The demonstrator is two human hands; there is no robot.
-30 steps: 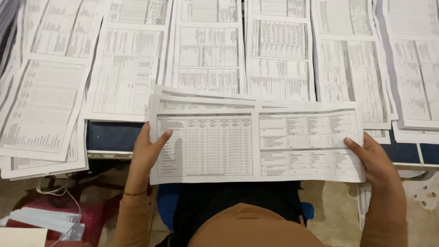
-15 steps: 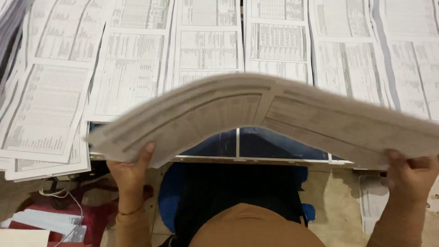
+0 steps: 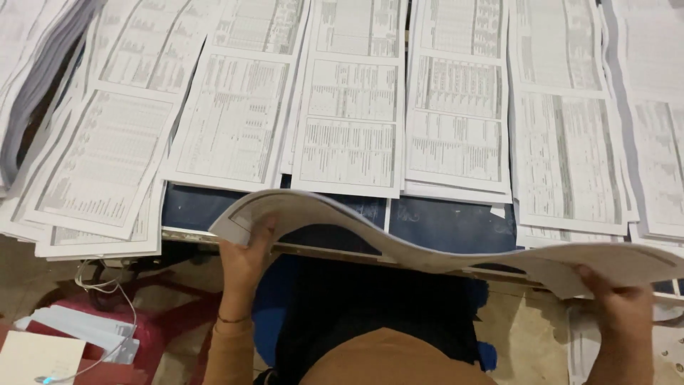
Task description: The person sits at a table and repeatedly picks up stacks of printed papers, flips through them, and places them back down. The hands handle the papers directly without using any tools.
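Note:
A thick stack of long printed sheets (image 3: 442, 246) hangs in the air over the table's near edge, bowed and sagging in the middle. My left hand (image 3: 246, 257) grips its left end, thumb on the underside. My right hand (image 3: 620, 303) grips its right end, lower and closer to me. Behind the stack, several piles of printed table sheets (image 3: 349, 135) lie side by side across a dark blue table (image 3: 442, 221).
More paper piles overhang the table's left edge (image 3: 92, 178) and right edge (image 3: 662, 157). Below left, a red stool (image 3: 153, 335) holds papers, a white cable (image 3: 107, 292) and a beige card (image 3: 35, 356). My lap and a tiled floor (image 3: 520, 328) are beneath.
The stack lay flat on the table one second ago. Both hands have lifted it and turned it toward me, so I see its edge and it has swung to the right.

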